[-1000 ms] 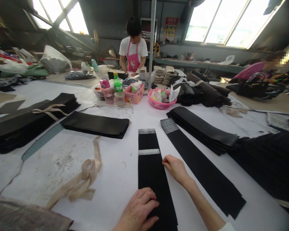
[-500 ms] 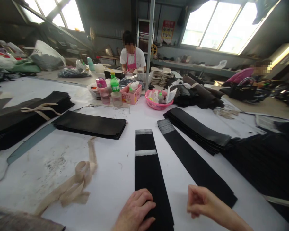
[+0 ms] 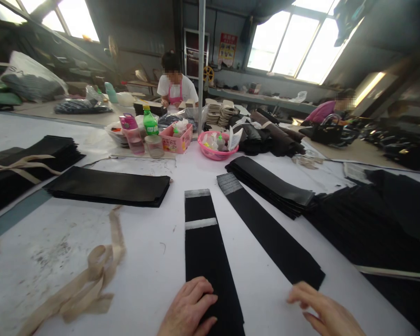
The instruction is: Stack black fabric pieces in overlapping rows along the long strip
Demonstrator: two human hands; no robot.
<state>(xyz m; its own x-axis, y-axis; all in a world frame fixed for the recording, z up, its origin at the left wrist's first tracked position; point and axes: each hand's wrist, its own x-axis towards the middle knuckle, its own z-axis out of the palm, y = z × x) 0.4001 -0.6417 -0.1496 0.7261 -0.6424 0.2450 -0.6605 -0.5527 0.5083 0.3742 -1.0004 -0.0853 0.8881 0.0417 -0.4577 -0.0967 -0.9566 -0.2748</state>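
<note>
My left hand (image 3: 189, 305) rests on the left edge of a long black strip (image 3: 206, 252), fingers slightly bent and holding nothing. That strip runs away from me, with a pale band across it and a greyish far end. My right hand (image 3: 324, 308) is beside the near end of a second black strip (image 3: 269, 231), its thumb apart from the fingers and nothing visible between them. Whether its fingertips touch this strip I cannot tell. The second strip slants from upper left to lower right and has a grey stitched-looking far end.
Stacks of black pieces lie to the left (image 3: 108, 185) and right (image 3: 269, 184). A beige fabric tie (image 3: 101, 275) curls at left. Behind stand a pink basin (image 3: 217, 150), a pink box (image 3: 177, 140) and a green bottle (image 3: 150, 121). A person in a pink apron (image 3: 175, 93) works beyond.
My right hand has moved right, towards the second strip's near end, and its pinched fingers have spread. The left hand stays on the first strip. The whole view has shifted rightward.
</note>
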